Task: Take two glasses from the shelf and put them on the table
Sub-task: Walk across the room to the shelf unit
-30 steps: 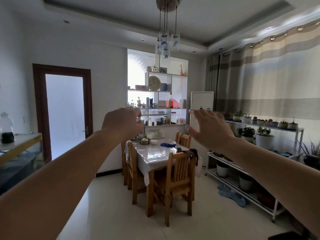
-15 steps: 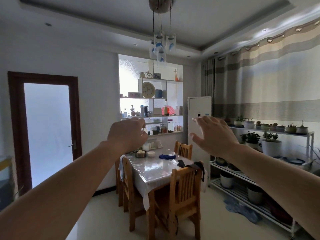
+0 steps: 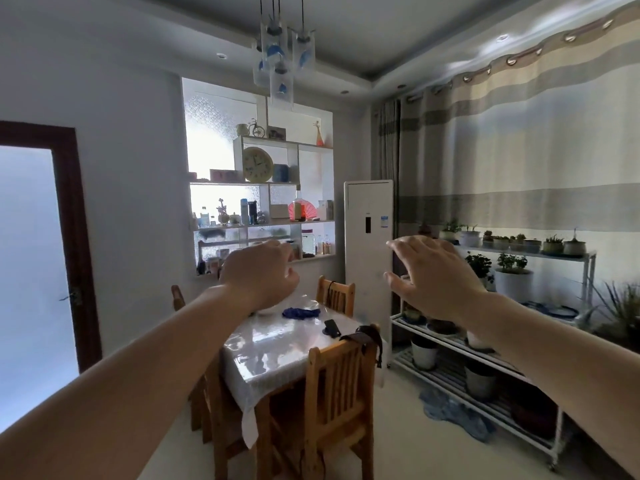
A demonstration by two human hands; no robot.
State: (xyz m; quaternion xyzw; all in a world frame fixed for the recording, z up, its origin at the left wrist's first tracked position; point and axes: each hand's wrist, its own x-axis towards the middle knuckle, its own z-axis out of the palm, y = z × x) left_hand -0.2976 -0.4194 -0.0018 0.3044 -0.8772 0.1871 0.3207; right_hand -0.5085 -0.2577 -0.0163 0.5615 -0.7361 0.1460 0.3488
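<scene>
Both arms are stretched out ahead of me. My left hand (image 3: pixel 259 277) is loosely curled with its back to me, and nothing shows in it. My right hand (image 3: pixel 431 275) is spread flat with the fingers apart, holding nothing. Beyond them a white wall shelf (image 3: pixel 263 183) is set in the far wall, crowded with a clock, bottles and small items; glasses on it are too small to pick out. The dining table (image 3: pixel 277 344) with a shiny clear cover stands below the shelf, and my left hand hides its far end.
Wooden chairs (image 3: pixel 332 389) surround the table, one nearest me with a dark strap on its back. A blue cloth (image 3: pixel 299 312) and a dark small object (image 3: pixel 331 328) lie on the table. A white standing air conditioner (image 3: pixel 369 251) and a plant rack (image 3: pixel 485 355) line the right. A pendant lamp (image 3: pixel 282 60) hangs overhead.
The table and shelf have grown larger and shifted right in view as I came closer. Both hands sit lower in the frame; the door has slid to the left edge.
</scene>
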